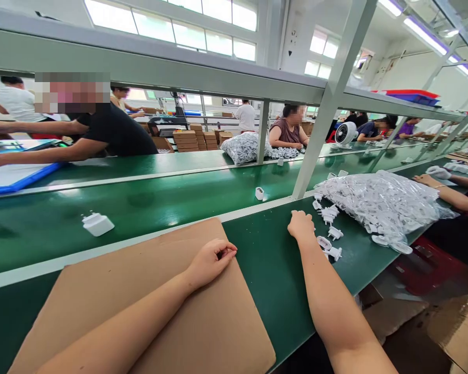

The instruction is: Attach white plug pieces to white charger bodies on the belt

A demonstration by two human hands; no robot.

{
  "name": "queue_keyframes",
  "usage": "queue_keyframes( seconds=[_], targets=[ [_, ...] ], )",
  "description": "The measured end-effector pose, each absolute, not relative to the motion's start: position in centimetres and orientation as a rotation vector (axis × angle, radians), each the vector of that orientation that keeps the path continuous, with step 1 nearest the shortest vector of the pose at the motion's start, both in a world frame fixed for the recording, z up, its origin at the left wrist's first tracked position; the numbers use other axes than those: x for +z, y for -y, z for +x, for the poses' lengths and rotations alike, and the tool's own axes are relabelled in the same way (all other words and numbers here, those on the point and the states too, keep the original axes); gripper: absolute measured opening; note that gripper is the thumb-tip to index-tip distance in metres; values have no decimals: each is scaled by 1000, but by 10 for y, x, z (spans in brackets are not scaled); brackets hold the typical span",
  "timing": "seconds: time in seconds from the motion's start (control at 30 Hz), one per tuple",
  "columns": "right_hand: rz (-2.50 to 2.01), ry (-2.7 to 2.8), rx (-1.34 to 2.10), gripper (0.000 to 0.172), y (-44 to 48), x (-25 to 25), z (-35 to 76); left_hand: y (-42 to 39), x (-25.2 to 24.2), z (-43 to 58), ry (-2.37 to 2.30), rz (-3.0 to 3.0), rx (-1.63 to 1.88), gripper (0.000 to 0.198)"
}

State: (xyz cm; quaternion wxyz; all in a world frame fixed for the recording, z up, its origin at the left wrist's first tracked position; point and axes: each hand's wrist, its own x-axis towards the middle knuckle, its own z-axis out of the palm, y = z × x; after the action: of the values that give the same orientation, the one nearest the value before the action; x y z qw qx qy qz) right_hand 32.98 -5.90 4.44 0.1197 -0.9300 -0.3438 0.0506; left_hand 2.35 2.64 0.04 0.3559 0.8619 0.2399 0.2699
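Observation:
My left hand point(212, 259) rests on a brown cardboard sheet point(140, 317) with its fingers curled into a loose fist, and nothing shows in it. My right hand point(301, 224) lies knuckles-up on the green table, fingers curled under, right beside several small white plastic plug parts point(329, 234). What the fingers hold, if anything, is hidden. A large clear bag of the same white parts point(382, 202) lies just right of that hand.
A white charger point(97, 224) and a small white piece point(259, 193) sit on the green conveyor belt point(159, 202). A grey slanted frame post point(327, 104) rises ahead. Workers sit across the belt and at my right; another bag point(244, 147) lies opposite.

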Motion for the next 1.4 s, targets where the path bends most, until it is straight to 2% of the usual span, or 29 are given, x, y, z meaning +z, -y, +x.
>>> queue_keyframes(
  seconds=[0.17, 0.2, 0.3, 0.33, 0.5, 0.63, 0.7, 0.8, 0.87, 0.97, 1.07, 1.13, 1.27, 1.4],
  targets=[
    [-2472, 1230, 92, 52, 54, 47, 312, -24, -4, 25, -719, 2108, 685, 34],
    [-2390, 1261, 113, 47, 53, 47, 308, -26, -5, 26, -752, 2067, 683, 36],
    [-2130, 1383, 229, 16, 51, 47, 294, -42, -5, 37, -835, 2009, 684, 40],
    [-2072, 1422, 263, 11, 50, 46, 289, -51, -4, 44, -852, 2018, 694, 42],
    [-1918, 1469, 408, 32, 44, 31, 272, -108, 14, 109, -1028, 2187, 797, 51],
    [-1712, 1241, 666, 36, 39, 23, 269, -139, 24, 172, -1423, 2262, 669, 87],
    [-1621, 1093, 762, 31, 37, 25, 270, -148, 26, 194, -1612, 2209, 534, 93],
    [-1468, 961, 870, 22, 35, 32, 271, -156, 24, 209, -1681, 2172, 433, 64],
    [-1356, 925, 923, 29, 36, 38, 270, -159, 21, 208, -1655, 2188, 436, 48],
    [-1192, 897, 1012, 47, 40, 46, 268, -161, 16, 197, -1646, 2217, 467, 42],
    [-1094, 868, 1058, 63, 44, 50, 265, -160, 15, 184, -1676, 2206, 520, 50],
    [-1072, 860, 1058, 58, 45, 50, 264, -160, 17, 178, -1676, 2188, 554, 48],
    [-1050, 848, 1106, 41, 46, 52, 266, -154, 26, 164, -1582, 2200, 603, 32],
    [-1009, 784, 1175, 41, 48, 56, 267, -127, 31, 130, -1373, 2318, 621, 29]
  ],
)
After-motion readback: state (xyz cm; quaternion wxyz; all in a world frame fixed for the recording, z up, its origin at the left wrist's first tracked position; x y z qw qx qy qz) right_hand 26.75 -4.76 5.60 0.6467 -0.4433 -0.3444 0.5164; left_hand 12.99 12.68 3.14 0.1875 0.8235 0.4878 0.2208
